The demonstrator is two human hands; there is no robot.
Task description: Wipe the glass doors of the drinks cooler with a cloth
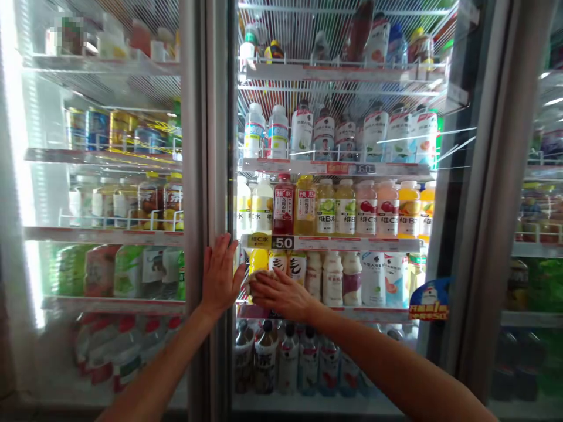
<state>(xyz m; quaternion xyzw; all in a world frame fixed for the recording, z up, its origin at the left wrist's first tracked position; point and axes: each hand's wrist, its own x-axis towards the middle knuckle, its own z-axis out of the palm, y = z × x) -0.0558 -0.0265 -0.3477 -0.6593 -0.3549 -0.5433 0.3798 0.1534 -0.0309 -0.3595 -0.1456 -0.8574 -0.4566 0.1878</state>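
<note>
One crumpled, pale cloth (263,274) sits against the clear glass door (433,346) under the right grip (284,295), fingers extended, unclenched; likely light and soft, best held mid-bundle. The left grip (221,276) spreads flat on the grey metal frame (218,146).

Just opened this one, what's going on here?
A person stands at a drinks fridge. Their right hand lies over a pale cloth, held against the glass door. Their left hand is braced against the metal frame at the door's edge. The door looks closed, with shelves of bottles showing through the glass.
</note>
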